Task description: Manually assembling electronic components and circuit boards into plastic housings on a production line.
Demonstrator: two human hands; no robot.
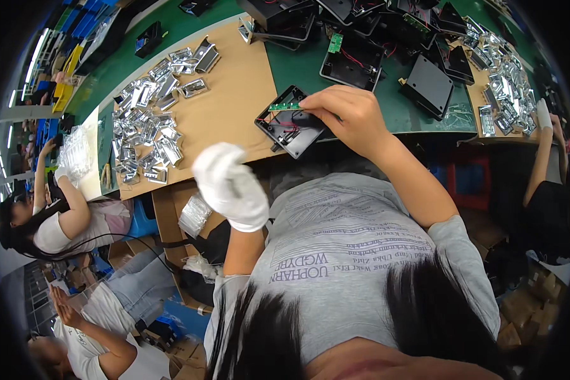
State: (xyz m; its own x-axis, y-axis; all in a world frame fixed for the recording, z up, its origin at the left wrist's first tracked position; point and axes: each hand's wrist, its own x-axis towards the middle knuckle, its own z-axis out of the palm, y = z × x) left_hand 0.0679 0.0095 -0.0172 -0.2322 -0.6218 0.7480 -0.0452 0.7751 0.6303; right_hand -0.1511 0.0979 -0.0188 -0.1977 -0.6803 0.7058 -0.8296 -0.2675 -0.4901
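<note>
My bare right hand (pixel 354 117) pinches the right end of a narrow green circuit board (pixel 285 107). The board is above an open black plastic housing (pixel 305 140), which has red and black wires inside and rests at the table's near edge. In a white glove, my left hand (pixel 231 187) is off the table edge, left of the housing. Its fingers look curled but are smeared by motion, and I see nothing in them.
Shiny metal-like parts (pixel 147 114) are heaped on brown cardboard (pixel 234 69) to the left, with another heap (pixel 508 82) at far right. Several black housings (pixel 351 63) crowd the back. A clear plastic bundle (pixel 195 214) sits below the table edge. Co-workers sit on both sides.
</note>
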